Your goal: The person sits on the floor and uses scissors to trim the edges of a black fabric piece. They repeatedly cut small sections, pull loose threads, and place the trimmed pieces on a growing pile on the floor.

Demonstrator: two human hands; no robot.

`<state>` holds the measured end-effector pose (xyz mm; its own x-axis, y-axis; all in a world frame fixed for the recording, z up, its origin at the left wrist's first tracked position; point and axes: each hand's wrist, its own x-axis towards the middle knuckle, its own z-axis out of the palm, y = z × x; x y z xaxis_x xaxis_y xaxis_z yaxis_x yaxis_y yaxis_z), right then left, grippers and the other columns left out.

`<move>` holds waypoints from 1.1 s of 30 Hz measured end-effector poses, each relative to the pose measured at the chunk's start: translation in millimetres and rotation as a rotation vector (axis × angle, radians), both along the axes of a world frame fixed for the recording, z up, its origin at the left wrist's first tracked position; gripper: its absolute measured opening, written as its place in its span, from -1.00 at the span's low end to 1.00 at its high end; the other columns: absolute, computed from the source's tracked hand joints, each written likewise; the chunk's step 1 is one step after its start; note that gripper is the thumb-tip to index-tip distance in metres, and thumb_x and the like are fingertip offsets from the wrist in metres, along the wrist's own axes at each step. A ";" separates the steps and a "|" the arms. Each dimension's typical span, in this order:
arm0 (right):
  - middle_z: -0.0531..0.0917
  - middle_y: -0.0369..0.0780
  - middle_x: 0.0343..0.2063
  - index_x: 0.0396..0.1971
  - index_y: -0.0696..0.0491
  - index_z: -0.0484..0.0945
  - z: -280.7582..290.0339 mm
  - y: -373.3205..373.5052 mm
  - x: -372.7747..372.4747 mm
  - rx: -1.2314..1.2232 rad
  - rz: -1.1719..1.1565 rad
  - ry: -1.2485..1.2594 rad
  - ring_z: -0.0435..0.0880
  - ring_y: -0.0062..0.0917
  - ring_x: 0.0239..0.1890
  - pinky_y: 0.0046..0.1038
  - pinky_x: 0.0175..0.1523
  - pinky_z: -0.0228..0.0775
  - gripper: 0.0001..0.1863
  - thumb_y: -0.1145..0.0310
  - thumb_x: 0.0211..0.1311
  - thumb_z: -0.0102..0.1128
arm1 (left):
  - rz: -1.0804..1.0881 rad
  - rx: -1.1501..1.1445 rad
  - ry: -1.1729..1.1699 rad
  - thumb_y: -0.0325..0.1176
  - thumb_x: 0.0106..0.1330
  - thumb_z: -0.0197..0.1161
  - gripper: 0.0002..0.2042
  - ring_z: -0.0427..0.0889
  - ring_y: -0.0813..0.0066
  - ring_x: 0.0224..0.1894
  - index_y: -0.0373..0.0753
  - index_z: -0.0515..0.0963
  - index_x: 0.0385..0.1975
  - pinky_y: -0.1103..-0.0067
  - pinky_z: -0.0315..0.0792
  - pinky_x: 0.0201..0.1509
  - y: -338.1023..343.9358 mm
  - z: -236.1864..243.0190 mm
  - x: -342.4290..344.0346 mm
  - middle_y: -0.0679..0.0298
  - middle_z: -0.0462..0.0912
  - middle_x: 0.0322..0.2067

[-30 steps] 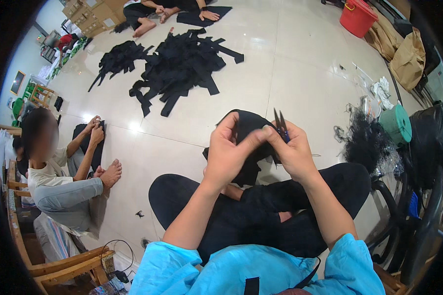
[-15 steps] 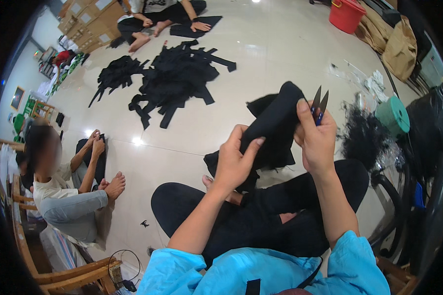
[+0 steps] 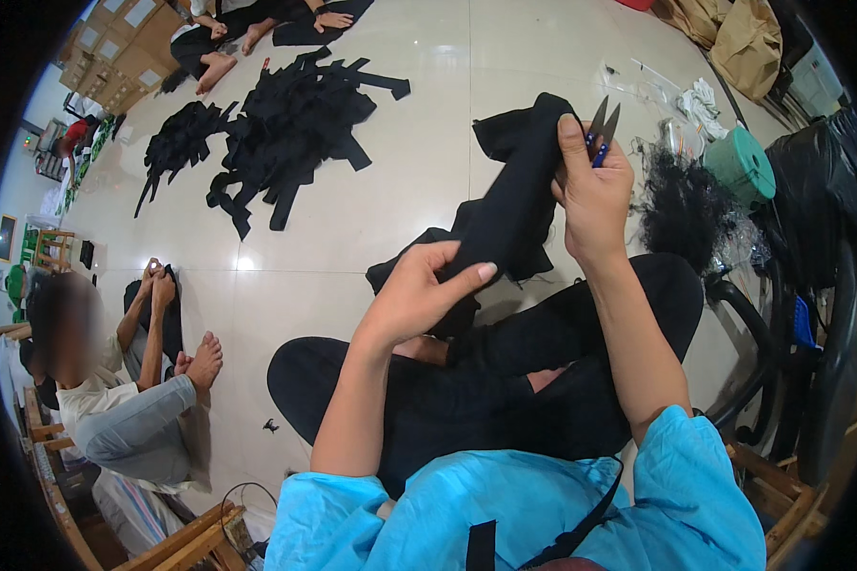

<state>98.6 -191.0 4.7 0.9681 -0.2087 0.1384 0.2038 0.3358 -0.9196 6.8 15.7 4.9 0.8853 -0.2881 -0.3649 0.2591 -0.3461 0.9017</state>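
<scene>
Between my hands a black fabric strip point(image 3: 512, 195) is drawn out at a slant above my crossed legs. My left hand point(image 3: 405, 297) is closed on its lower end, thumb on top. The upper end is pinched by my right hand point(image 3: 597, 205) under the thumb. That same hand also keeps a pair of thread snips point(image 3: 604, 133) tucked in its fingers, dark blades pointing up and apart, blue grip mostly hidden. More black cloth with frayed edges hangs behind the strip; whether it is one piece with it I cannot tell.
A large pile of black fabric pieces point(image 3: 290, 124) and a smaller one point(image 3: 183, 143) lie ahead on the tiled floor. One person point(image 3: 129, 400) sits at left, another at the top. Black thread scraps point(image 3: 681, 209), a green spool point(image 3: 741, 167) and a chair base point(image 3: 747, 352) are at right.
My hands have moved apart, the right one up and the left one down and left, so the strip is stretched longer. The whole view has shifted, with the piles now farther left.
</scene>
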 end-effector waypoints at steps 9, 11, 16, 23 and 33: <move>0.47 -0.43 -0.53 -0.18 0.14 0.64 -30.5 2.4 6.6 -0.578 0.096 -0.026 0.36 -0.84 -0.57 -0.66 -0.54 0.08 -0.48 -0.06 0.64 -0.01 | 0.451 -0.619 -0.042 -0.29 0.58 0.25 -0.72 0.74 0.58 -0.16 -0.43 0.62 0.03 0.63 0.62 -0.02 -6.8 -23.8 2.7 0.20 0.78 -0.13; 0.43 -0.43 -0.55 -0.15 0.15 0.62 5.2 21.3 -29.8 -0.231 0.432 0.278 0.29 -0.82 -0.61 -0.68 -0.56 0.07 -0.43 -0.09 0.67 -0.14 | 0.587 -0.713 -0.080 -0.31 0.59 0.25 -0.74 0.74 0.59 -0.22 -0.44 0.62 -0.01 0.61 0.64 -0.09 -7.7 -30.2 5.0 0.18 0.79 -0.17; 0.37 -0.44 -0.58 -0.13 0.14 0.58 10.0 41.4 -67.3 -0.046 0.767 0.521 0.19 -0.81 -0.67 -0.69 -0.61 0.04 -0.37 -0.14 0.69 -0.25 | 0.702 -0.788 -0.133 -0.30 0.59 0.24 -0.76 0.75 0.57 -0.23 -0.39 0.63 -0.04 0.59 0.66 -0.13 -5.9 -25.2 5.8 0.18 0.78 -0.20; 0.36 -0.45 -0.58 -0.13 0.14 0.59 2.9 46.5 -67.0 -0.068 0.781 0.547 0.15 -0.83 -0.67 -0.70 -0.61 -0.01 -0.43 -0.09 0.70 -0.19 | 0.670 -0.889 -0.052 -0.24 0.59 0.25 -0.78 0.74 0.55 -0.15 -0.26 0.65 -0.03 0.58 0.64 -0.04 -3.7 -25.9 2.0 0.25 0.78 -0.17; 0.31 -0.50 -0.59 -0.20 0.09 0.56 7.7 43.1 -64.5 -0.024 0.811 0.638 0.16 -0.86 -0.66 -0.73 -0.62 -0.04 -0.47 -0.10 0.67 -0.10 | 0.677 -0.907 -0.059 -0.26 0.59 0.24 -0.79 0.74 0.55 -0.10 -0.26 0.65 -0.02 0.56 0.64 0.02 -7.7 -27.8 1.2 0.24 0.79 -0.13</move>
<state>34.1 -147.9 12.3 0.7112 0.5359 -0.4549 -0.6042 0.1352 -0.7853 8.1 8.0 -22.8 0.9686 0.1198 -0.2178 0.0933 0.6371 0.7651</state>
